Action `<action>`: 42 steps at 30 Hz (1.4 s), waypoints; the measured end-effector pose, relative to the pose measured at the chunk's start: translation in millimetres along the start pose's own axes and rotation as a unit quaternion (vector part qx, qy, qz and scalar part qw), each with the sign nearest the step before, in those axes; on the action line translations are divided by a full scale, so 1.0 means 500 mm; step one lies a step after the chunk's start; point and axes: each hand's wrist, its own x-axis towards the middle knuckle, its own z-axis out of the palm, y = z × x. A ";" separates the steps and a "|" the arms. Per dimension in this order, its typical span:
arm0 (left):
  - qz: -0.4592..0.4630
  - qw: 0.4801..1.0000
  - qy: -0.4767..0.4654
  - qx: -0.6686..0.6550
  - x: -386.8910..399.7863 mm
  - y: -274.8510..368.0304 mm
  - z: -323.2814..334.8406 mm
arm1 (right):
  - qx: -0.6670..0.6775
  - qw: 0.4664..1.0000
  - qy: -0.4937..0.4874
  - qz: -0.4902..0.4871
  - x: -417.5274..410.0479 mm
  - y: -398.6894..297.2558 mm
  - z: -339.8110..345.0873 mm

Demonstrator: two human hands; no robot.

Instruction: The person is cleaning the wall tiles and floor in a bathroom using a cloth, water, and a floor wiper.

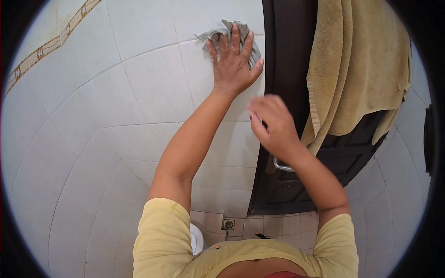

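Note:
My left hand is spread flat over a crumpled grey cloth and presses it to the white tiled wall. Folds of the wet-looking cloth stick out above and between the fingers, close to the dark door frame. Lower and to the right, my right hand hangs in the air before the edge of the frame. Its fingers are loosely bent and blurred, with a gap at the thumb and nothing seen in the grasp.
A brown panelled door with a metal handle stands at the right, behind my right forearm. Over it hangs a tan towel. Below are a floor drain, pinkish floor tiles and a white rounded object, partly hidden by my sleeve.

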 end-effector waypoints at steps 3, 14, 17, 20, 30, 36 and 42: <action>0.003 0.998 0.022 0.058 0.011 -0.042 -0.001 | -0.102 0.987 0.064 -0.102 0.099 0.053 0.023; -0.432 0.893 0.118 0.054 -0.009 -0.341 -0.102 | -0.398 0.905 0.036 -0.148 0.261 0.161 0.104; -0.506 0.848 0.155 0.037 0.017 -0.325 -0.085 | -0.357 0.924 0.044 -0.131 0.260 0.160 0.109; -0.326 0.934 0.136 0.058 0.056 -0.206 -0.038 | -0.322 0.936 0.059 -0.129 0.251 0.167 0.106; -0.141 0.983 0.093 0.074 0.054 -0.165 -0.035 | -0.292 0.932 0.159 -0.144 0.239 0.184 0.118; -0.473 0.868 0.149 0.018 0.024 -0.341 -0.110 | -0.299 0.933 0.145 -0.139 0.241 0.174 0.117; -0.374 0.914 0.149 0.058 0.088 -0.226 -0.043 | -0.298 0.937 0.114 -0.140 0.250 0.165 0.102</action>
